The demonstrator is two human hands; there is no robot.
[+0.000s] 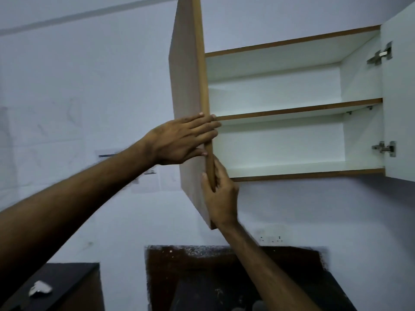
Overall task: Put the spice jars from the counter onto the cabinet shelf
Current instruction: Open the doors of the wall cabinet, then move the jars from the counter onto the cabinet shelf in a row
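Both grips were closed on the left cabinet door [190,108]: the left hand [179,142] was laid flat across its edge with fingers wrapped over, the right hand [221,194] pinched the same edge just below. Door-opening was judged the step in hand. Beyond the grips, both cabinet shelves [298,108] were seen bare. No spice jars were visible; the dark worktop [292,277] below would need reaching next.
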